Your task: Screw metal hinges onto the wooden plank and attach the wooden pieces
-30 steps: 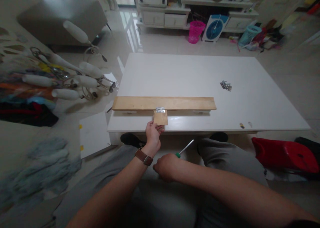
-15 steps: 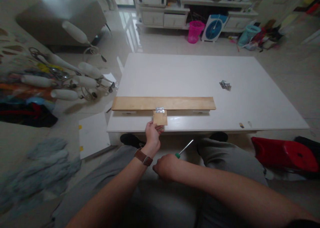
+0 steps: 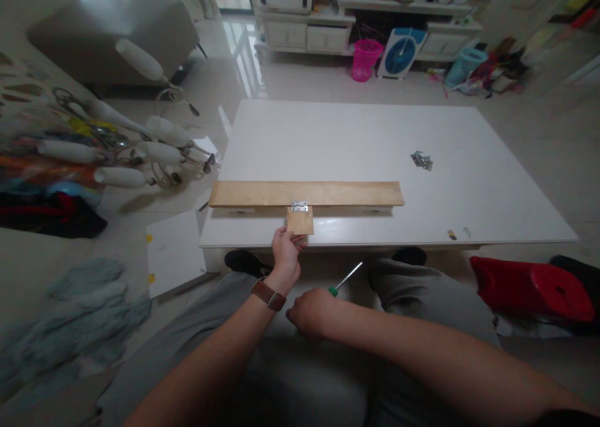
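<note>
My left hand (image 3: 287, 249) grips the near edge of a small square wooden block (image 3: 300, 222), thumb on top and fingers underneath. A metal hinge (image 3: 299, 205) joins that block to a long wooden board (image 3: 253, 193), which lies across the table and rests slightly raised on something mostly hidden. Closer to my body, my right hand (image 3: 313, 313) is wrapped round the green handle of a screwdriver (image 3: 347, 279). Its metal shaft points up and to the right, clear of the wood.
The white table (image 3: 356, 142) carries a small pile of metal hinges (image 3: 422, 160) and two small flat pieces near its front edge. A red plastic stool (image 3: 529, 287) lies at the right. On the left stand a lamp (image 3: 162, 152) and a white panel (image 3: 175, 252).
</note>
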The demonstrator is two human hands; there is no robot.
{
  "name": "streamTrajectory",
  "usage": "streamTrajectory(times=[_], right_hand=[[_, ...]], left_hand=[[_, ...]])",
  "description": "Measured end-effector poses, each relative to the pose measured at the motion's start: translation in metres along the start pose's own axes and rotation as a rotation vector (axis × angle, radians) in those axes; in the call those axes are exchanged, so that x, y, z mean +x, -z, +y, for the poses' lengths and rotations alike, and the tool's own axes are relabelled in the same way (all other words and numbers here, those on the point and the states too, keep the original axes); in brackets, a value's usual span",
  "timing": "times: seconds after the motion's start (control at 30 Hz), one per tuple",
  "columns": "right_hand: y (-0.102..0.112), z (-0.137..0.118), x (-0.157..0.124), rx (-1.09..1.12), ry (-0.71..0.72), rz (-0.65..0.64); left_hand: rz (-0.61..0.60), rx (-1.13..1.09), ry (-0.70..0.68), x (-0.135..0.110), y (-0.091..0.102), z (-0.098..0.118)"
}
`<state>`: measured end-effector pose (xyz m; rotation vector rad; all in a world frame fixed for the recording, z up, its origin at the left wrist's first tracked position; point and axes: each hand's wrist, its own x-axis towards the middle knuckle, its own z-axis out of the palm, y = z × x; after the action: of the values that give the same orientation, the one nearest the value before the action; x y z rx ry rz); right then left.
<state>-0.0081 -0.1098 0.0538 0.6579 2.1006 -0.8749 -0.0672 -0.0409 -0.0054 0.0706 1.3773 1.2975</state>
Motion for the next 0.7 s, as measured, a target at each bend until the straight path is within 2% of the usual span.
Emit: streamTrajectory(times=[0.7], right_hand=[[0.003,-0.0005,-0.0028,-0.014,0.009,-0.011]], left_hand=[[-0.024,-0.008,-0.012,0.0043,0.0042,-0.0039]])
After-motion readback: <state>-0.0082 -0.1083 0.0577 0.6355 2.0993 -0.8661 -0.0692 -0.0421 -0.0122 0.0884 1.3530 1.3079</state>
